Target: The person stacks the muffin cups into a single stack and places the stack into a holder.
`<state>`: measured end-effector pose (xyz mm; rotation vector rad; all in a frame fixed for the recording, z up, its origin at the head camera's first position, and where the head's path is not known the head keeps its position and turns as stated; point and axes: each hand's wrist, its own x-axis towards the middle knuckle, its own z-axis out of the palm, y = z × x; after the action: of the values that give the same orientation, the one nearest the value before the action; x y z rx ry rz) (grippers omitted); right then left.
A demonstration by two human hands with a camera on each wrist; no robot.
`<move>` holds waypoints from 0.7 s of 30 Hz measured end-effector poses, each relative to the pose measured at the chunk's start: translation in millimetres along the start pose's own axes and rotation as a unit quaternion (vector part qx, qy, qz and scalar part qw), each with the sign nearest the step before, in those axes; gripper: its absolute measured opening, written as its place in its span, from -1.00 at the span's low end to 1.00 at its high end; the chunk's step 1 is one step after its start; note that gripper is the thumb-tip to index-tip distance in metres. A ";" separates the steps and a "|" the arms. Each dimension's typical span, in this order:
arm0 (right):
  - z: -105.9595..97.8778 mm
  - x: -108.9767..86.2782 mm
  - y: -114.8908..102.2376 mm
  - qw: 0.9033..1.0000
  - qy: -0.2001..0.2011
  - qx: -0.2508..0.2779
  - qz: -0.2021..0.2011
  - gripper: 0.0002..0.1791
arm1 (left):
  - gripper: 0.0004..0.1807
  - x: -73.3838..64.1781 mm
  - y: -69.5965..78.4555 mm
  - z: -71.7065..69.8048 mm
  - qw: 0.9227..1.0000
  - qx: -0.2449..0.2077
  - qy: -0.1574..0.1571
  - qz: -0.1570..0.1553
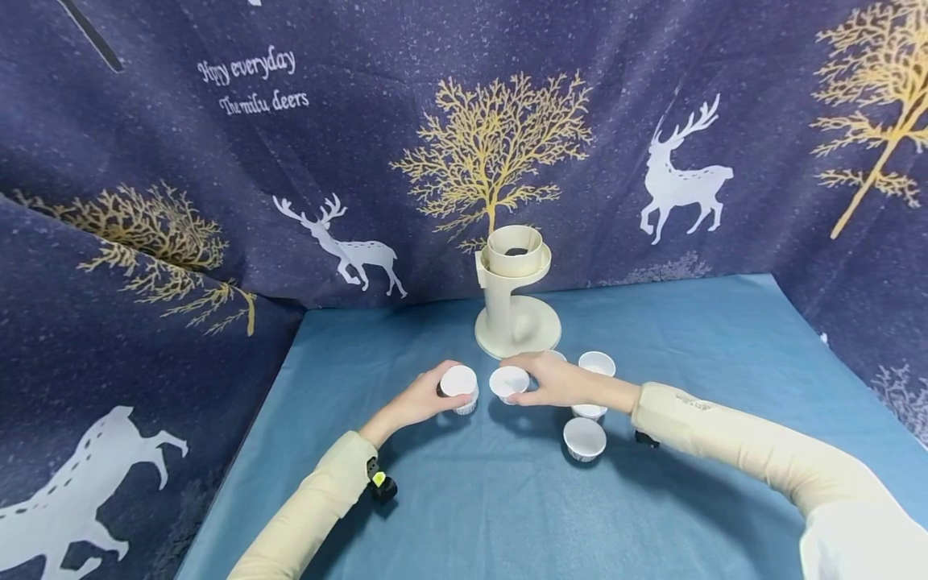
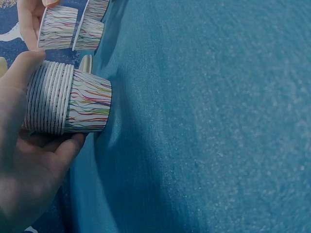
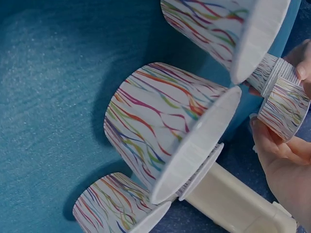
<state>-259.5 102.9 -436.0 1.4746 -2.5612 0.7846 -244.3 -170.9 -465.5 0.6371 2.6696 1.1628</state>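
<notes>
Left hand [image 1: 420,396] grips a stack of nested wavy-striped paper cups [image 2: 90,103]; right hand [image 1: 554,380] pinches a single matching cup [image 1: 509,383] near it

1. The bare left hand [image 1: 423,395] is held forward, its fingers and thumb curled in a grip.
2. The bare right hand [image 1: 551,379] is held near it, fingers and thumb set in a pinch.
3. The cream-sleeved left arm [image 1: 315,503] is extended forward and inward.
4. The cream-sleeved right arm [image 1: 732,443] is bent and angled inward.
</notes>
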 end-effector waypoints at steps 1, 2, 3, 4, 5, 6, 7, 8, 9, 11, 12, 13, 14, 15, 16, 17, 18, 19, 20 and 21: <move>0.0 0.5 0.1 1.000 0.000 0.002 0.000 -0.52 | -0.42 -0.2 0.1 -0.1 1.000 0.000 0.000 0.000; 0.1 0.9 0.2 1.000 0.001 0.001 0.000 -0.52 | -0.42 -0.2 0.2 0.0 1.000 -0.001 0.001 0.000; 0.3 1.2 0.2 1.000 0.002 0.001 0.000 -0.53 | -0.42 -0.3 0.1 -0.1 1.000 -0.001 0.001 0.000; 0.4 1.5 -0.1 1.000 0.002 0.003 -0.002 -0.53 | -0.42 -0.4 0.3 0.1 1.000 0.000 0.002 0.000; 0.6 1.8 -0.6 1.000 0.002 0.005 -0.003 -0.54 | -0.42 -0.6 0.1 0.3 1.000 0.000 0.002 -0.001; 0.6 2.1 -1.2 1.000 0.002 0.006 -0.004 -0.54 | -0.42 -0.8 -0.1 0.6 1.000 0.002 0.001 -0.002; 0.5 2.4 -2.0 1.000 0.002 0.009 -0.006 -0.55 | -0.41 -0.9 -0.1 0.8 1.000 0.005 0.001 -0.001; 0.2 2.8 -2.8 1.000 0.002 0.010 -0.006 -0.54 | -0.41 -1.0 -0.4 1.1 1.000 0.008 0.001 -0.001; 0.0 3.2 -3.5 1.000 0.001 0.012 -0.006 -0.54 | -0.41 -1.1 -0.5 1.4 1.000 0.011 0.001 -0.001; -0.6 4.1 -4.8 1.000 0.000 0.014 0.001 -0.51 | -0.42 -1.2 -0.8 2.0 1.000 0.018 0.002 0.001; -1.0 4.7 -5.3 1.000 -0.001 0.013 0.006 -0.50 | -0.43 -1.0 -0.8 2.3 1.000 0.021 0.003 0.003; -1.4 5.2 -5.8 1.000 -0.002 0.013 0.011 -0.49 | -0.43 -0.8 -0.8 2.5 1.000 0.023 0.004 0.005; -1.8 5.8 -6.2 1.000 -0.004 0.012 0.016 -0.48 | -0.44 -0.5 -0.8 2.7 1.000 0.025 0.006 0.006; -2.1 6.3 -6.6 1.000 -0.005 0.009 0.020 -0.47 | -0.44 -0.2 -0.9 2.8 1.000 0.028 0.008 0.007; -2.6 7.0 -7.2 1.000 -0.005 0.008 0.023 -0.47 | -0.45 0.0 -0.9 2.9 0.999 0.030 0.009 0.008; -3.0 7.7 -7.8 1.000 -0.005 0.008 0.024 -0.47 | -0.44 0.2 -1.0 3.0 0.999 0.032 0.010 0.008; -3.3 8.5 -8.5 1.000 -0.005 0.007 0.023 -0.47 | -0.44 0.3 -1.2 3.0 0.999 0.034 0.011 0.008; -3.4 9.2 -9.2 1.000 -0.002 0.006 0.022 -0.48 | -0.44 0.2 -1.3 2.9 0.999 0.034 0.012 0.009; -3.4 10.1 -10.1 1.000 0.000 0.004 0.020 -0.48 | -0.44 0.0 -1.5 2.8 0.999 0.035 0.013 0.009; -3.3 11.1 -10.9 1.000 0.004 0.005 0.017 -0.48 | -0.44 -0.4 -1.7 2.6 0.999 0.036 0.012 0.010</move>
<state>-257.0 91.3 -425.4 1.4307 -2.5881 0.8079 -243.6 -170.4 -468.5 0.6666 2.7429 1.0910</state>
